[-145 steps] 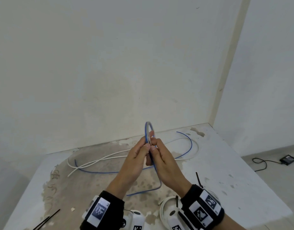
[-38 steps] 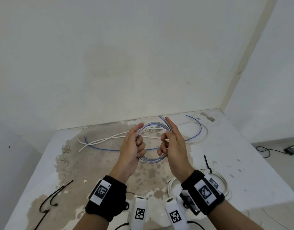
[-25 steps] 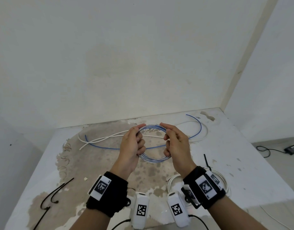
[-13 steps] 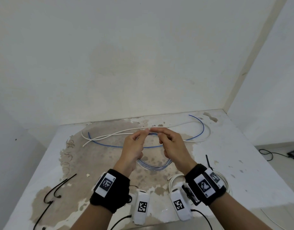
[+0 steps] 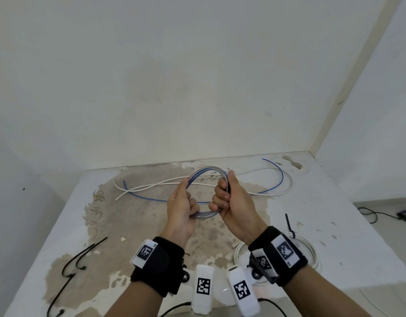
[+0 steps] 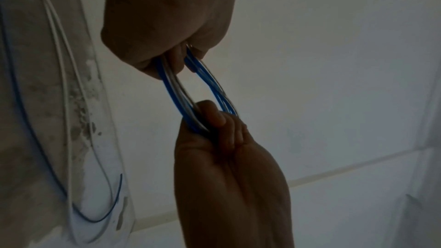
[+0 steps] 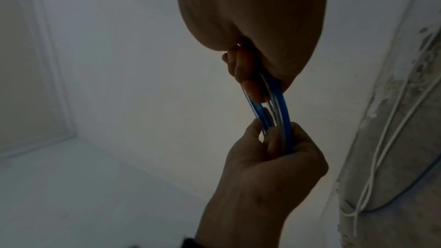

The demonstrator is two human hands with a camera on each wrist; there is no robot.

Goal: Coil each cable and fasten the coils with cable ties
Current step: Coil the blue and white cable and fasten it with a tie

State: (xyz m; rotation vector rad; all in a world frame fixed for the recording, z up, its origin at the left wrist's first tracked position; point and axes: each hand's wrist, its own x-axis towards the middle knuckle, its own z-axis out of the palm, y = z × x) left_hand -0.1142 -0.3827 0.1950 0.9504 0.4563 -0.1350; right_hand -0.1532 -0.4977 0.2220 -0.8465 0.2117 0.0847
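Both hands hold the blue coil (image 5: 206, 193) upright above the table (image 5: 334, 225): left hand (image 5: 181, 209) curls its fingers round the left arc, right hand (image 5: 231, 202) round the right. The loose ties (image 5: 78, 264) lie down-left of the fingers, nearer the left hand.

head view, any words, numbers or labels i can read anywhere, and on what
No readable words or numbers.
Left wrist band: a black-and-white square code tag, no letters.
Right wrist band: two such tags; tiny marks at a corner, too small to read.
Two white wrist cameras: a code tag each.
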